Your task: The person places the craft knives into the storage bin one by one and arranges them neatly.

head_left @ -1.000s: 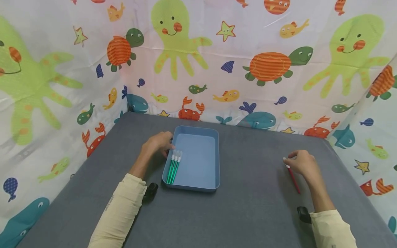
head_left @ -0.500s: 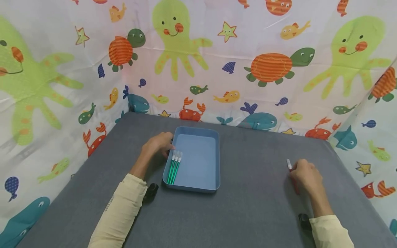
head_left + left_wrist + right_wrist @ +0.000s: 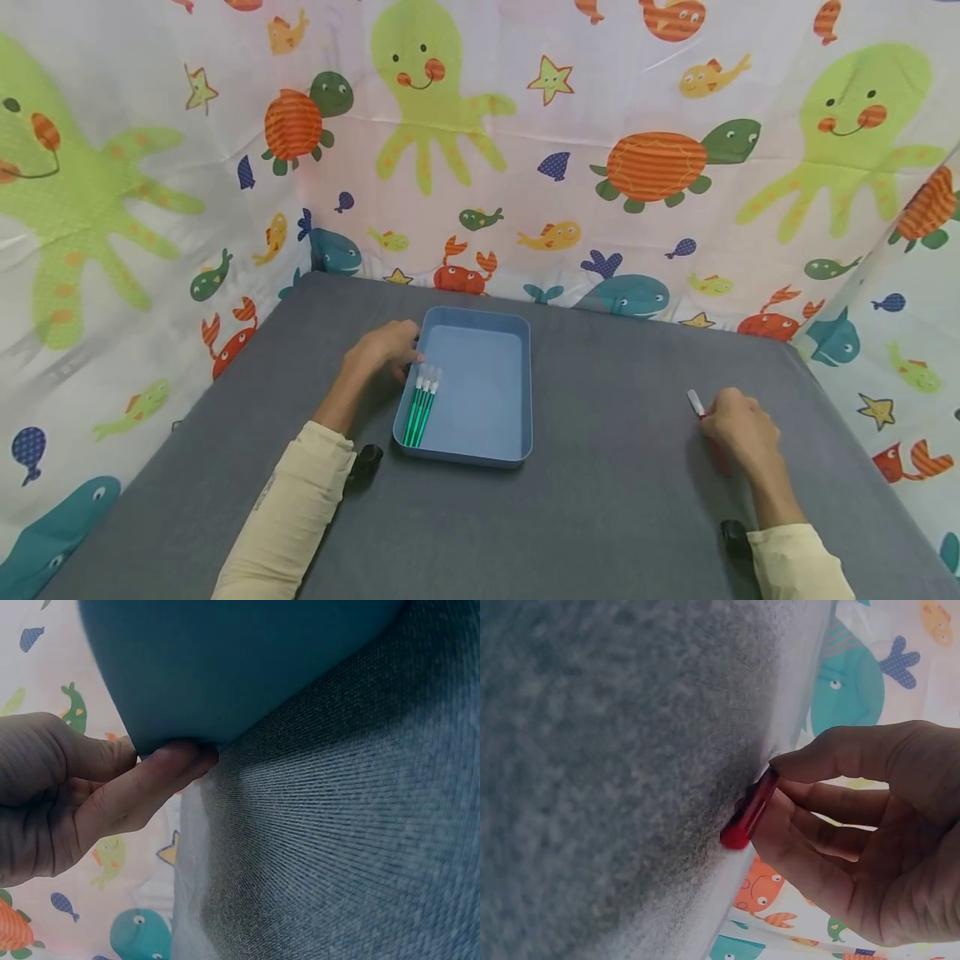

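Observation:
A shallow blue tray (image 3: 482, 392) lies on the table. My left hand (image 3: 386, 343) grips its left wall near the far corner; in the left wrist view the thumb and fingers of the left hand (image 3: 97, 776) pinch the tray's edge (image 3: 225, 667). Inside, along the left wall, lie several green paintbrushes (image 3: 422, 408), light tips pointing away from me. Over at the right, my right hand (image 3: 744, 427) pinches a slim red paintbrush (image 3: 697, 403) just above the tabletop, its white end pointing away. Its red rounded end (image 3: 739, 834) shows in the right wrist view, between thumb and fingers.
A dark grey cloth covers the table (image 3: 600, 500). Behind and at both sides hangs a white curtain (image 3: 495, 67) printed with sea animals. Black wrist devices (image 3: 365, 463) sit under both forearms.
My right hand has shifted slightly toward me along the red paintbrush, from its white end onto the red handle, and the white end has swung a little left. The left hand and tray stay put.

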Motion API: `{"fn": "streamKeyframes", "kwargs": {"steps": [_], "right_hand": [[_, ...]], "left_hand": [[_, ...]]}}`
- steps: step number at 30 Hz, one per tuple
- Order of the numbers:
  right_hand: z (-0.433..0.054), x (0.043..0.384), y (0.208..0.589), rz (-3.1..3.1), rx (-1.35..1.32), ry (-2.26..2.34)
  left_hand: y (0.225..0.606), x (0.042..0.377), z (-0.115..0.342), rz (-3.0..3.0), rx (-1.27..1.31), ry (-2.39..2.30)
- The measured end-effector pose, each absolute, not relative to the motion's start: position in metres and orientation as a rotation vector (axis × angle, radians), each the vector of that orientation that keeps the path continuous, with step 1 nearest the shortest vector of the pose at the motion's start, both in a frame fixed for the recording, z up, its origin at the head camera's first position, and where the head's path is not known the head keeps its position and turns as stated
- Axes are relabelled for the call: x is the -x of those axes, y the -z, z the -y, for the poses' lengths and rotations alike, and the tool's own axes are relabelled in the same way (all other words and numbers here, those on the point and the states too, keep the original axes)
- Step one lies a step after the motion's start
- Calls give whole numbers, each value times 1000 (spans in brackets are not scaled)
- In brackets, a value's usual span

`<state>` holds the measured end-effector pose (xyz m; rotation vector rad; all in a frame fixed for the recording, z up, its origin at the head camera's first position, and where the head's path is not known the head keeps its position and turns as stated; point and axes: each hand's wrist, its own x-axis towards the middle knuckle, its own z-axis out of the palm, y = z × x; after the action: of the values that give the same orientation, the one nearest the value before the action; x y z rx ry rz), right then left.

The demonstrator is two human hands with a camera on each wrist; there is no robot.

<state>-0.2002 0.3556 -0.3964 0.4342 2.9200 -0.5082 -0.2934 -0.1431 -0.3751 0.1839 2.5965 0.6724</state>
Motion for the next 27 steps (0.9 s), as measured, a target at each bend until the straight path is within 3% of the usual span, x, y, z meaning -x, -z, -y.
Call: {"fn": "streamKeyframes", "kwargs": {"steps": [16, 27], "right_hand": [[-331, 198, 370, -2941, -396, 582], [-291, 198, 343, -2866, -144, 968]], "left_hand": [[374, 293, 144, -2592, -180, -672], [375, 291, 142, -2587, -179, -698]]}}
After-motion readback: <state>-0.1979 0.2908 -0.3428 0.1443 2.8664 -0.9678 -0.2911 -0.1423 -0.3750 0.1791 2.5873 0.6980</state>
